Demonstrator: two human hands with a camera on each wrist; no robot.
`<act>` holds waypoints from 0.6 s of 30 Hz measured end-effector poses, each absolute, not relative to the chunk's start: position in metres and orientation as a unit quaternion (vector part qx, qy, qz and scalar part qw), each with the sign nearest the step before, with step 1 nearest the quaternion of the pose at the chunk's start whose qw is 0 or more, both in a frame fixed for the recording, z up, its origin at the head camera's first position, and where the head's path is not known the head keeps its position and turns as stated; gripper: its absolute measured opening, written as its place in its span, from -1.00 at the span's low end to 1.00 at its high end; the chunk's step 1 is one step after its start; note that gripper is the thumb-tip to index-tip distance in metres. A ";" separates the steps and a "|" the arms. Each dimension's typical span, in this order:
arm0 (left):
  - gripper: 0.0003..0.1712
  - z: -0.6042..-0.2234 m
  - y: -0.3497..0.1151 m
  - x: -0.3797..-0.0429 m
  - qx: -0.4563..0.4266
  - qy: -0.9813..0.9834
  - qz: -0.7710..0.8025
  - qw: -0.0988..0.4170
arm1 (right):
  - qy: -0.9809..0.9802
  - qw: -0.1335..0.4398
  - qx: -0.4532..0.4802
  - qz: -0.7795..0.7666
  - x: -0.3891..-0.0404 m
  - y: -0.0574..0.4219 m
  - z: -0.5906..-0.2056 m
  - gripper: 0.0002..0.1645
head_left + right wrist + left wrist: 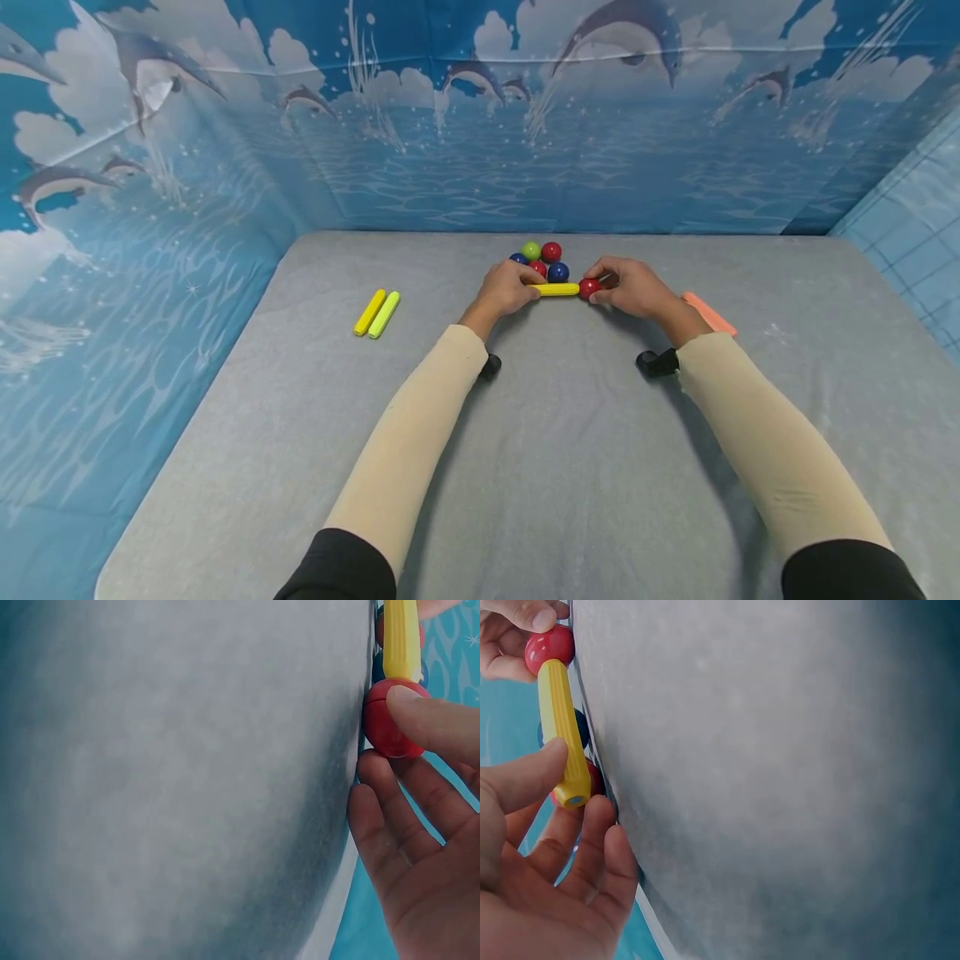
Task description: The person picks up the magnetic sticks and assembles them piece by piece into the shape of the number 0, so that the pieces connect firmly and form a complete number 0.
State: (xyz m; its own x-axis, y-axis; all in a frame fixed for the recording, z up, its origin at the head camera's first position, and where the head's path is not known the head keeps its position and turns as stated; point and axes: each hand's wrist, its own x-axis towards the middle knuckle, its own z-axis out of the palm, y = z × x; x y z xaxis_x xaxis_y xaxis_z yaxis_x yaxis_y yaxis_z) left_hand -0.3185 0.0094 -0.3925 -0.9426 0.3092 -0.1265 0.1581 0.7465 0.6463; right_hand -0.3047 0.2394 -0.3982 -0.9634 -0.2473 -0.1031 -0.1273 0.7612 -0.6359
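My left hand pinches a yellow ridged rod near its left end, with the thumb along it in the left wrist view. At the rod's other end is a glossy red ball, gripped between thumb and fingers of my right hand. The right wrist view shows the rod's tip meeting the ball. Just behind the rod sit a blue ball and a second red ball, the latter partly hidden by my left fingers.
Farther back are a green ball, another red ball and a blue ball. A yellow rod and a lime rod lie left on the grey table. Behind my right wrist lies an orange piece.
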 end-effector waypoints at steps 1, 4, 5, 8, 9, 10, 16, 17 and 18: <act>-0.71 -0.392 0.009 -0.318 0.126 0.927 0.334 0.114 | 0.934 0.091 -0.100 -0.330 -0.305 0.240 -0.398 -0.67; -0.70 -0.393 0.009 -0.317 0.121 0.926 0.339 0.117 | 0.934 0.095 -0.099 -0.331 -0.305 0.239 -0.399 -0.67; -0.69 -0.393 0.009 -0.317 0.118 0.925 0.342 0.115 | 0.933 0.096 -0.097 -0.332 -0.305 0.239 -0.398 -0.66; -0.66 -0.393 0.006 -0.315 0.119 0.925 0.344 0.111 | 0.932 0.098 -0.093 -0.336 -0.304 0.239 -0.398 -0.66; -0.64 -0.392 0.003 -0.314 0.121 0.926 0.342 0.108 | 0.932 0.098 -0.092 -0.337 -0.304 0.239 -0.398 -0.66; -0.64 -0.391 -0.002 -0.313 0.124 0.927 0.340 0.103 | 0.932 0.098 -0.091 -0.338 -0.303 0.239 -0.398 -0.66; -0.62 -0.388 -0.041 -0.321 0.149 0.949 0.270 0.060 | 0.930 0.102 -0.088 -0.342 -0.302 0.239 -0.398 -0.67; -0.61 -0.388 -0.047 -0.324 0.154 0.954 0.253 0.054 | 0.930 0.103 -0.085 -0.343 -0.301 0.240 -0.398 -0.67; -0.60 -0.388 -0.051 -0.327 0.161 0.958 0.234 0.047 | 0.929 0.105 -0.081 -0.345 -0.301 0.241 -0.398 -0.67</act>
State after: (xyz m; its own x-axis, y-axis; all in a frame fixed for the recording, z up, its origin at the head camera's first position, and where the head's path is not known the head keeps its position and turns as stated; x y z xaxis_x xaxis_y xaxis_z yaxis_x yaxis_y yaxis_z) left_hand -0.3268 -0.0512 -0.3879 -0.9437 0.3306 -0.0154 0.2861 0.8383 0.4641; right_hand -0.3008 0.2407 -0.3976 -0.9646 -0.2233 -0.1401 -0.0779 0.7492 -0.6578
